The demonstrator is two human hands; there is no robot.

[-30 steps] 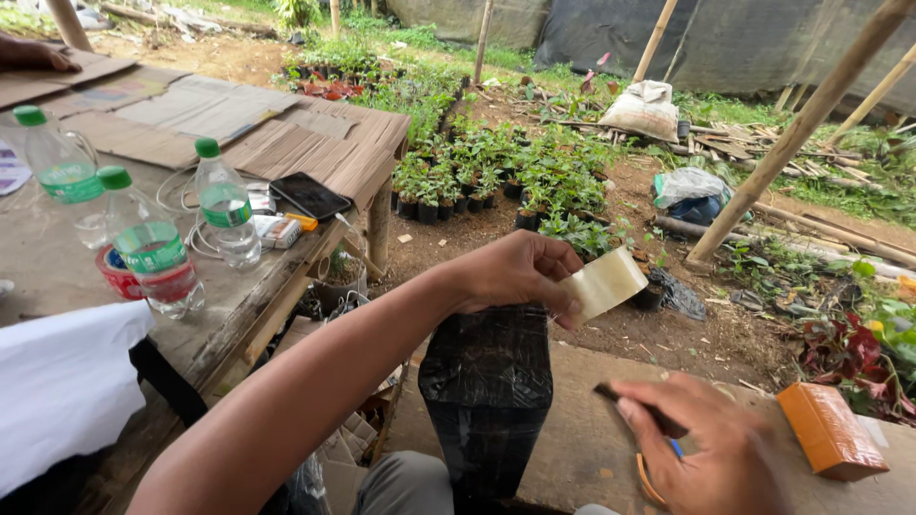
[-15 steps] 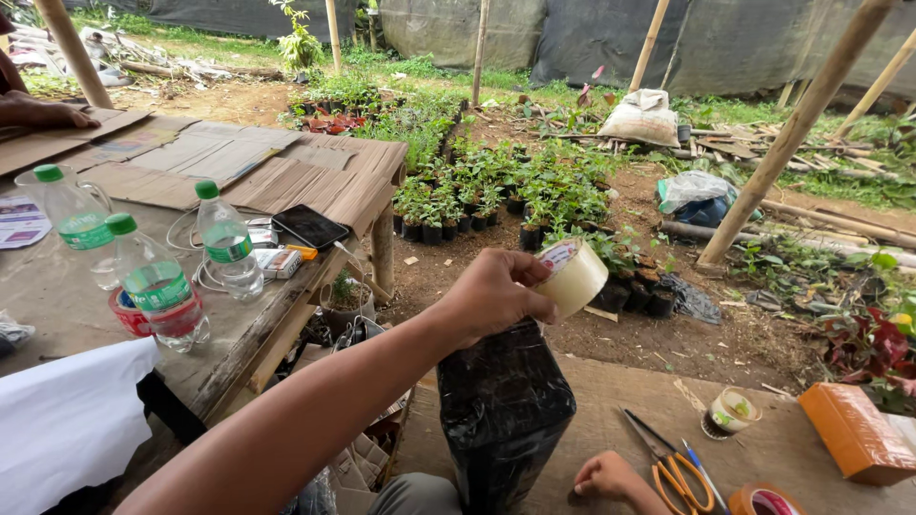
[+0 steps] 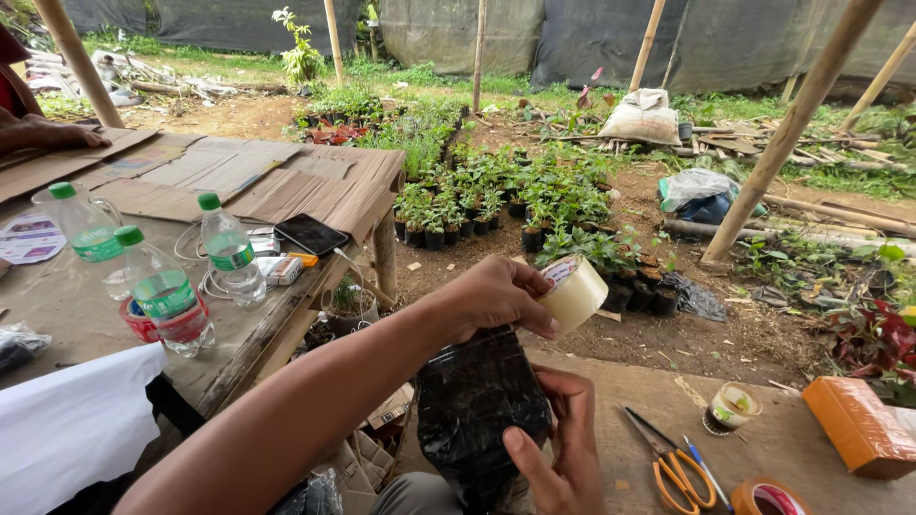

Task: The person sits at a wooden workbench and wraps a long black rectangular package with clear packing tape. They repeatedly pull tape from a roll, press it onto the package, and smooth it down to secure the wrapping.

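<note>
Clear tape roll (image 3: 572,294) sat pinched in the left hand (image 3: 496,298); right hand (image 3: 563,448) clasped the black soil-filled bag (image 3: 477,401); pulling the tape taut, I judged, mattered most

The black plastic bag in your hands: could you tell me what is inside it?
The black plastic bag looks filled, but its dark wrapping hides the contents. The left hand covers its top, holding a tape roll; the right hand supports it.

The left hand (image 3: 491,300) holds a roll of clear tape (image 3: 572,294) above a soil-filled plastic bag (image 3: 477,405), with the right hand (image 3: 563,448) against the bag's right side. Scissors (image 3: 673,467) lie to the right, a small cup (image 3: 730,407) behind them. Three water bottles (image 3: 162,296) stand on the worktop (image 3: 76,305) at left, a phone (image 3: 310,234) behind them.
</note>
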